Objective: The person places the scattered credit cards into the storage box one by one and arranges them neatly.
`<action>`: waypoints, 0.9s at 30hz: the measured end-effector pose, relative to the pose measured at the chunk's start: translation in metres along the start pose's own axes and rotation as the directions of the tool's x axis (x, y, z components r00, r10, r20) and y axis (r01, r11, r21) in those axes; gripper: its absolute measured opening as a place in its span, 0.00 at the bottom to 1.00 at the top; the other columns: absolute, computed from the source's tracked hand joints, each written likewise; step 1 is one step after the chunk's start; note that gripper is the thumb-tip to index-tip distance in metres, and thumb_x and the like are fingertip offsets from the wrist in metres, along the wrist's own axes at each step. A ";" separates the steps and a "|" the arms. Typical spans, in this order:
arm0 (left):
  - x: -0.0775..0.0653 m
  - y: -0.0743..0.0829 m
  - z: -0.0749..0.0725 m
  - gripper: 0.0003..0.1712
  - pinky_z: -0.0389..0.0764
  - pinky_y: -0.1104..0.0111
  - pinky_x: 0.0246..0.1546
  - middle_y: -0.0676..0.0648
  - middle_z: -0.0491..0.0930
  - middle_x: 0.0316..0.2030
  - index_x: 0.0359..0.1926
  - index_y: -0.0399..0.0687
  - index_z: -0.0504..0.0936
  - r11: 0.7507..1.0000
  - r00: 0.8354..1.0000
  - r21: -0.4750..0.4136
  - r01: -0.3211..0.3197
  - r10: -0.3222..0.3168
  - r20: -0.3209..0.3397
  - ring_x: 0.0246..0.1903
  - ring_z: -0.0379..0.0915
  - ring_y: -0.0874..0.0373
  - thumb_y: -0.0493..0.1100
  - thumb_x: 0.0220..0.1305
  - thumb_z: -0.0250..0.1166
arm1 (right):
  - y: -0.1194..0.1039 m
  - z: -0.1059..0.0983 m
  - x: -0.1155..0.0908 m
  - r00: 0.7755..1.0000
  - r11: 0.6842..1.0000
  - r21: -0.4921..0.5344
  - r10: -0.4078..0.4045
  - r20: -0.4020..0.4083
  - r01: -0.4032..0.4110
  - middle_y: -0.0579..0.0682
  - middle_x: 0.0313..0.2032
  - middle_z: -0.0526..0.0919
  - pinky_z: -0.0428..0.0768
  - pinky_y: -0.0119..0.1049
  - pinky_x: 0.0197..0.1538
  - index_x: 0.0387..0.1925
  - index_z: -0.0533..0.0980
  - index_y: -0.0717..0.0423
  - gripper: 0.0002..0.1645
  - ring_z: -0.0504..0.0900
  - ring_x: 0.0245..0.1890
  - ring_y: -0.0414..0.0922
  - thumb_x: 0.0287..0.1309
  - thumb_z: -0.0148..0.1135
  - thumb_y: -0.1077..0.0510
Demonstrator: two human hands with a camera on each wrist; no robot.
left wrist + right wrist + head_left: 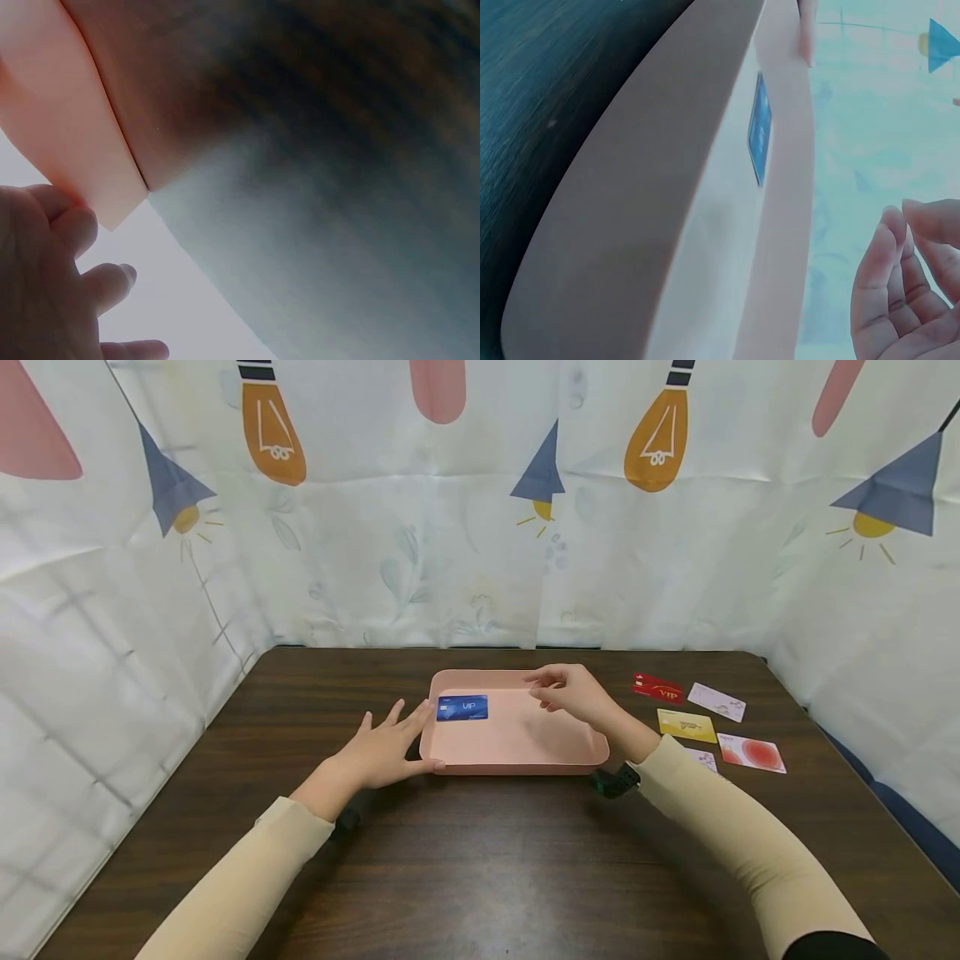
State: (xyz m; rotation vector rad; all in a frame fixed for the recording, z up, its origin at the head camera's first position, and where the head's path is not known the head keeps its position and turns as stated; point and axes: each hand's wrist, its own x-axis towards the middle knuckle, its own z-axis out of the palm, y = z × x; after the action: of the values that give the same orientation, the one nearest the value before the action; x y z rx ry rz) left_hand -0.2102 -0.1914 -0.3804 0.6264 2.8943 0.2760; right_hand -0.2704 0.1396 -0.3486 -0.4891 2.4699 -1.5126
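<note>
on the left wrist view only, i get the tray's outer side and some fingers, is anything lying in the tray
Observer: Yes, the head view shows a blue card lying flat in the left part of the tray.
Operator: ok and is the right hand holding anything, it's out of my view
Observer: No, the right wrist view shows nothing in the right hand.

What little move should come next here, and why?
Probably move the right grip over to the yellow card: that grip looks empty above the pink tray, where only the blue VIP card lies, while several other cards lie on the table to the right.
</note>
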 end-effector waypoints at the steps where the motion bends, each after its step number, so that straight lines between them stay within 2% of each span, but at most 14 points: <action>1: 0.000 0.000 0.000 0.61 0.39 0.27 0.67 0.44 0.48 0.80 0.83 0.51 0.44 1.000 1.000 0.000 0.001 -0.001 0.001 0.78 0.38 0.36 0.78 0.65 0.56 | 0.001 -0.002 -0.001 1.000 1.000 -0.004 -0.007 -0.004 0.007 0.63 0.48 0.83 0.83 0.57 0.53 0.63 0.77 0.66 0.22 0.82 0.47 0.67 0.72 0.62 0.62; 7: -0.001 0.001 -0.001 0.60 0.39 0.27 0.67 0.44 0.48 0.80 0.83 0.50 0.44 1.000 1.000 0.001 -0.001 0.001 0.000 0.78 0.38 0.36 0.77 0.65 0.56 | 0.007 -0.016 -0.011 0.999 0.999 -0.013 -0.039 -0.025 0.039 0.65 0.49 0.82 0.82 0.59 0.53 0.62 0.77 0.67 0.22 0.81 0.47 0.68 0.72 0.62 0.61; 15: -0.001 0.001 0.000 0.61 0.39 0.27 0.67 0.44 0.47 0.81 0.84 0.51 0.43 1.000 1.000 0.000 -0.001 0.001 -0.005 0.78 0.37 0.37 0.78 0.65 0.56 | 0.018 -0.036 -0.024 0.996 0.998 -0.026 -0.054 -0.072 0.053 0.62 0.47 0.84 0.83 0.59 0.50 0.61 0.78 0.66 0.21 0.80 0.45 0.69 0.71 0.63 0.61; 21: -0.001 0.000 0.001 0.61 0.39 0.27 0.67 0.44 0.47 0.81 0.84 0.52 0.43 1.000 1.000 -0.003 -0.001 0.001 -0.006 0.78 0.37 0.37 0.78 0.64 0.57 | 0.025 -0.051 -0.034 0.993 0.995 -0.058 -0.087 -0.079 0.082 0.64 0.47 0.84 0.85 0.50 0.47 0.61 0.78 0.67 0.21 0.81 0.45 0.66 0.71 0.63 0.60; 27: -0.001 0.000 0.001 0.61 0.39 0.27 0.67 0.44 0.48 0.80 0.84 0.52 0.43 1.000 1.000 -0.005 0.002 -0.002 -0.004 0.78 0.37 0.37 0.78 0.64 0.56 | 0.033 -0.068 -0.044 0.994 0.995 -0.065 -0.078 -0.077 0.073 0.61 0.47 0.84 0.84 0.38 0.45 0.62 0.78 0.65 0.21 0.83 0.43 0.56 0.72 0.63 0.60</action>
State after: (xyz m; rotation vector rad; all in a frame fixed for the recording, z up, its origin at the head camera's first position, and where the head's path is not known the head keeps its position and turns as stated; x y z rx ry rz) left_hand -0.2093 -0.1915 -0.3812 0.6232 2.8968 0.2843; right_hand -0.2591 0.2263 -0.3468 -0.5498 2.5938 -1.5147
